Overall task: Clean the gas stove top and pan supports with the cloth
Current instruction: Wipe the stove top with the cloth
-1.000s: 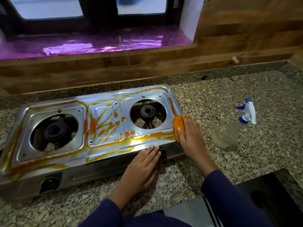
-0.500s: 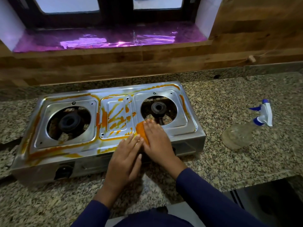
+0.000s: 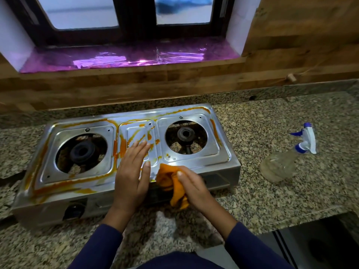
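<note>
Right grip [image 3: 192, 188] curled round the bunched orange cloth [image 3: 171, 183], pinching it at the front edge of the stove [image 3: 196, 161], just before the right burner [image 3: 185, 133]. My left grip [image 3: 132, 171] is spread flat, fingers straight, pressing on the centre panel [image 3: 136, 133] to steady the stove. Orange streaks [image 3: 122, 146] cross that panel, ring the left burner [image 3: 82, 151] and line the back rim — the plate round the right burner looks mostly clean. I judge the wipe best done with a fresh fold of cloth, my left grip moved off the smears, and long overlapping strokes leftward — firm pressure. Spray bottle [image 3: 281, 166] rests on the desk [image 3: 272, 200], well right. Pan supports are not in view.
</note>
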Available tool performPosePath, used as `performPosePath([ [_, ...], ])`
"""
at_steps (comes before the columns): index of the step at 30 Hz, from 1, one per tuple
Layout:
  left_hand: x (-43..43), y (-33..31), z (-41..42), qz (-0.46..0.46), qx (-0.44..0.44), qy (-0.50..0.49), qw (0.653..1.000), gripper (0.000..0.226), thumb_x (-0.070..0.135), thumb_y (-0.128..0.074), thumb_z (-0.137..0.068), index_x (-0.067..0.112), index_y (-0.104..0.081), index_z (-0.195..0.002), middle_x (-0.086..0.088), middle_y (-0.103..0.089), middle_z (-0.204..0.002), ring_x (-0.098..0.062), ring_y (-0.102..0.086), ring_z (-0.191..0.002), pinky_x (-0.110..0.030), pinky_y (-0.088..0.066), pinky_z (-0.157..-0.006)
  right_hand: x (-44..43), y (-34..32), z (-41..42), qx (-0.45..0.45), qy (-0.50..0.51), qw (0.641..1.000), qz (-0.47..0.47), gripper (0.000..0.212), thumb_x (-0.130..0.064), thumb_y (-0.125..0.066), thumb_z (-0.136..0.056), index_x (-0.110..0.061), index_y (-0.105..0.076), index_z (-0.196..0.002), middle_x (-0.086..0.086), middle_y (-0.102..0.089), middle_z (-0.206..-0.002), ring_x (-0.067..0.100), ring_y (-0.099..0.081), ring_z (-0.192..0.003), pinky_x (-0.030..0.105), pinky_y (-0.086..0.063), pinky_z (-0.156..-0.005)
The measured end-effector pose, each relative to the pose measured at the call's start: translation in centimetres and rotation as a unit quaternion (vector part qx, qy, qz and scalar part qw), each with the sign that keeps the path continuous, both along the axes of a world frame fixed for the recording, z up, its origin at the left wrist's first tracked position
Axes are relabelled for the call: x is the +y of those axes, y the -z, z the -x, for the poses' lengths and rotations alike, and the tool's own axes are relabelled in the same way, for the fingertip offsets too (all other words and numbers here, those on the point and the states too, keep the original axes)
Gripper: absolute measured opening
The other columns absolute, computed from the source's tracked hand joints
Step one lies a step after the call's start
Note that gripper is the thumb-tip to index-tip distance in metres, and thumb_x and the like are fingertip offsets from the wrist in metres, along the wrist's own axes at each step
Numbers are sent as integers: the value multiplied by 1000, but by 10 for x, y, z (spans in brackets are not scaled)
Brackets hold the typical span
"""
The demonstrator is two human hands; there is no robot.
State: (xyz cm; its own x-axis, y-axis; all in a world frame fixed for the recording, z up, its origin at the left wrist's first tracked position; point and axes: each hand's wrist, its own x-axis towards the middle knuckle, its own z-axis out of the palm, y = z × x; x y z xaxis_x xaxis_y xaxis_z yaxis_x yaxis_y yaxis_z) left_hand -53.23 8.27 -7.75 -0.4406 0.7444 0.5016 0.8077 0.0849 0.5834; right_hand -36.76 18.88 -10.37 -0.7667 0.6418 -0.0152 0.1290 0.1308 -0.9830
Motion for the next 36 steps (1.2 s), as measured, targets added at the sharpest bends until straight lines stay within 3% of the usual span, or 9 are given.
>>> performPosePath([
  [3, 8, 3, -3, 16, -9, 11, 1000, 44, 25, -39, -101, 10, -53, -140, -3, -48, -148, -15, -32, -145, -42, -30, -117, 24, -10, -33, 15, 152, 986, 68, 19, -25, -45, -104, -25, -64, -107, -1, -68, -100, -6, -66, -83, 14, -50, -72],
  [6, 17, 10, -7, 32, -21, 29, 999, 43, 26, -39, -101, 12, -55, -138, -1, -50, -146, -14, -35, -143, -38, -32, -116, 66, -12, -63, 11, 264, 963, 56, 23, -21, -42, -105, -27, -57, -122, -6, -64, -107, -7, -65, -83, 13, -51, -67],
  [9, 33, 21, -18, 63, -30, 48, 996, 39, 25, -45, -100, 12, -58, -135, -3, -56, -141, -15, -43, -139, -40, -38, -112, 93, -8, -75, -78, 282, 953, -81, 34, -15, -40, -105, -26, -48, -137, -7, -56, -124, 9, -56, -110, 24, -46, -88],
  [11, 46, 29, -29, 87, -4, 70, 994, 37, 25, -51, -99, 13, -60, -133, -3, -58, -139, -16, -45, -137, -39, -39, -111, 98, -4, -74, -154, 289, 917, -227, 39, -10, -39, -103, -17, -50, -140, -5, -54, -132, 12, -49, -118, 24, -42, -97],
  [14, 69, 42, -46, 132, 48, 100, 985, 40, 28, -49, -100, 12, -58, -136, -4, -56, -142, -18, -43, -139, -40, -39, -112, 97, 5, -63, -248, 253, 873, -336, 46, -19, -38, -100, -12, -47, -145, 5, -43, -152, 25, -39, -138, 40, -35, -113],
  [16, 81, 50, -56, 177, 76, 101, 976, 49, 34, -39, -102, 12, -50, -143, -4, -47, -150, -20, -37, -143, -41, -35, -115, 93, 13, -58, -306, 195, 876, -319, 57, -34, -33, -103, -10, -29, -154, 8, -23, -163, 26, -21, -149, 40, -20, -121],
  [18, 86, 58, -60, 213, 102, 86, 968, 53, 38, -32, -102, 12, -43, -147, -3, -41, -154, -20, -35, -144, -40, -28, -116, 93, 21, -58, -351, 157, 848, -365, 64, -40, -27, -101, -8, -19, -156, 10, -12, -165, 26, -12, -152, 36, -8, -123],
  [24, 87, 70, -62, 226, 157, 74, 959, 54, 38, -29, -103, 10, -44, -147, -7, -42, -153, -22, -37, -143, -41, -30, -115, 123, 19, -40, -385, 98, 819, -413, 62, -35, -26, -102, -3, -19, -155, 16, -15, -163, 30, -14, -152, 40, -8, -123],
  [36, 88, 69, -59, 254, 158, 90, 950, 55, 37, -30, -103, 9, -38, -150, -8, -36, -156, -23, -33, -145, -43, -32, -116, 239, 11, 82, -360, 95, 854, -364, 61, -27, -38, -104, 0, -15, -154, 19, -12, -163, 33, -9, -151, 42, -7, -123],
])
